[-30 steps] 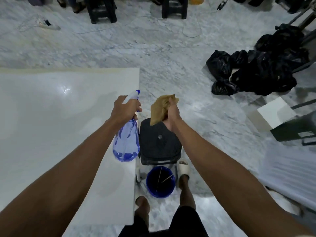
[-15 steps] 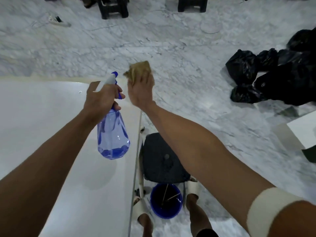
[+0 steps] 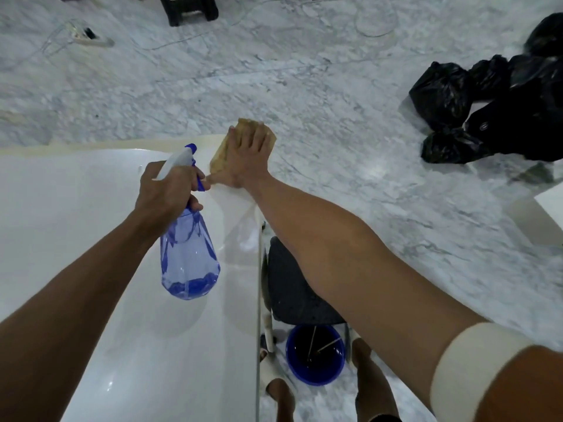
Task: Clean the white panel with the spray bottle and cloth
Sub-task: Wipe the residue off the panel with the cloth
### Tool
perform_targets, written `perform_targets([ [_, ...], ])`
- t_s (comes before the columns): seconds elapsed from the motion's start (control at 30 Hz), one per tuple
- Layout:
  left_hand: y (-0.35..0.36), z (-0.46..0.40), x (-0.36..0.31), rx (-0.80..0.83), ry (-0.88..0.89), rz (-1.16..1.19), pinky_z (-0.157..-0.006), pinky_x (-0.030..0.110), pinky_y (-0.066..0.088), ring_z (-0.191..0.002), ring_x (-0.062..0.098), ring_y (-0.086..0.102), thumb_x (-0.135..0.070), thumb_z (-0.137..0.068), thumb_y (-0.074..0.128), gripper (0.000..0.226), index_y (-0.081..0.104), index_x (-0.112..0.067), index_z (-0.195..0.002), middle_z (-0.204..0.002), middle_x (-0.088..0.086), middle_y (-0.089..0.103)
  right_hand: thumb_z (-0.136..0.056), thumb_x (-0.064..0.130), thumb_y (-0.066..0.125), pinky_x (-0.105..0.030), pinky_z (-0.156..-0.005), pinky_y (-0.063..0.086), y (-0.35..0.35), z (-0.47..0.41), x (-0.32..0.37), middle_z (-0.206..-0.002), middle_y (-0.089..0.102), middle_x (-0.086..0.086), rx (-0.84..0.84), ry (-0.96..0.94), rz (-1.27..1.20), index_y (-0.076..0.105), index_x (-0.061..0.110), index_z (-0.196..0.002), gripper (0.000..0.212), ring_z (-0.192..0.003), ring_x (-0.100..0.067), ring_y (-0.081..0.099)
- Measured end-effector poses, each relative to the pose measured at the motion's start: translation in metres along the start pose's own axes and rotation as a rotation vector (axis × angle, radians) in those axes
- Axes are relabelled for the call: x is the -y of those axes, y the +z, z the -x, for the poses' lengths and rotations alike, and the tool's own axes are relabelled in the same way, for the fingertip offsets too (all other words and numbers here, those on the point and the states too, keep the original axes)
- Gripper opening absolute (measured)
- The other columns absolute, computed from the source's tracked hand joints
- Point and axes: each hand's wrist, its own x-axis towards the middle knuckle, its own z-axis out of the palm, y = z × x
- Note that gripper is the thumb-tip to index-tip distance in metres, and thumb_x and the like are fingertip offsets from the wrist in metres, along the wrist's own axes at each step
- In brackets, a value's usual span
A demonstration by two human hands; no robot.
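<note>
**Desk:** Panel first. Where does it lie?

**Photographer:** White panel fills the lower left, glossy, its right edge running up the middle of the shot. Just past that edge, nearest the camera, a blue bucket sits on the marble floor between the person's feet, with a dark stool just beyond it.

**Desk:** And the hands?

**Photographer:** Left hand holds a blue spray bottle by the neck above the panel, fingers clamped around it and one on the trigger. The bottle hangs clear of the surface, with a little blue liquid pooled at its bottom. Right hand lies flat on a tan cloth at the panel's far right corner, fingers straight and close together, pressing the cloth down. Part of the cloth juts out past the corner. A pale band wraps the right upper arm.

**Desk:** Background?

**Photographer:** Black bags are heaped on the floor at right, well apart from the panel. At the top edge a dark stool base stands, with a power strip and thin cables to its left.
</note>
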Motion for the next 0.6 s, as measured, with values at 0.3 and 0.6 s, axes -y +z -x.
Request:
perform_targets([
  [0.3, -0.001, -0.003, 0.015, 0.007, -0.027, -0.020, -0.064, 0.037, 0.058, -0.030, 0.011, 0.047, -0.004, -0.088, 0.042, 0.023, 0.062, -0.004, -0.078, -0.082, 0.013, 0.071, -0.094, 0.056, 0.038, -0.056, -0.119, 0.015, 0.016, 0.007, -0.007, -0.158, 0.027, -0.023, -0.295, -0.016, 0.039, 0.037, 0.008, -0.149, 0.073, -0.147, -0.048, 0.017],
  [0.6, 0.020, 0.008, 0.002, 0.026, 0.031, -0.125, -0.056, 0.030, 0.059, -0.036, 0.014, 0.053, -0.006, -0.082, 0.045, 0.020, 0.064, -0.008, -0.076, -0.085, 0.014, 0.073, -0.098, 0.053, 0.034, -0.055, -0.122, 0.010, 0.019, 0.011, -0.009, -0.164, 0.015, -0.022, -0.253, -0.016, 0.020, 0.029, 0.014, -0.155, 0.069, -0.150, -0.047, 0.007],
])
